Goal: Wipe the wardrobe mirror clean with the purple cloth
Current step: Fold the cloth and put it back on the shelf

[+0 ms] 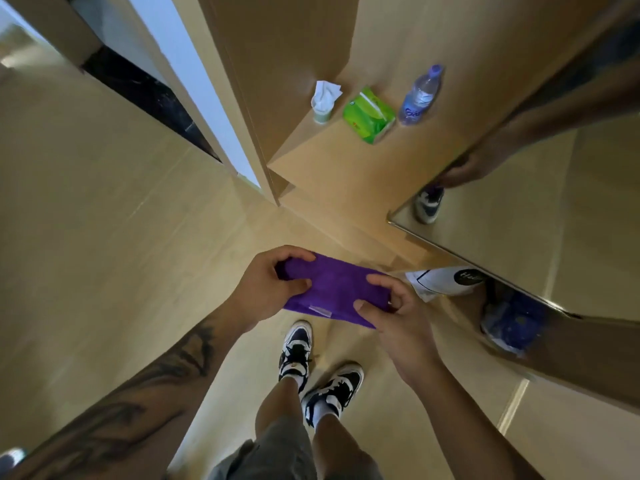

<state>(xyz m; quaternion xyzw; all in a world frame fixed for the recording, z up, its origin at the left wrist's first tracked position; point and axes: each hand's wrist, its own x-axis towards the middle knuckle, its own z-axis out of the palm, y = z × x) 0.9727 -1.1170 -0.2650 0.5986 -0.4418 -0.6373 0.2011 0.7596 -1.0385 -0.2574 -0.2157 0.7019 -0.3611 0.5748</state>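
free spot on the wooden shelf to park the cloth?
The tan wooden shelf is bare on its near part, between its front edge and the green tissue pack. The back is crowded: a white tissue-stuffed cup, the green pack and a clear plastic water bottle stand in a row. Both the left hand and right hand grip the purple cloth.

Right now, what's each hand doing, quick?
Left hand: grips one end of the purple cloth.
Right hand: pinches the other end of the same cloth.
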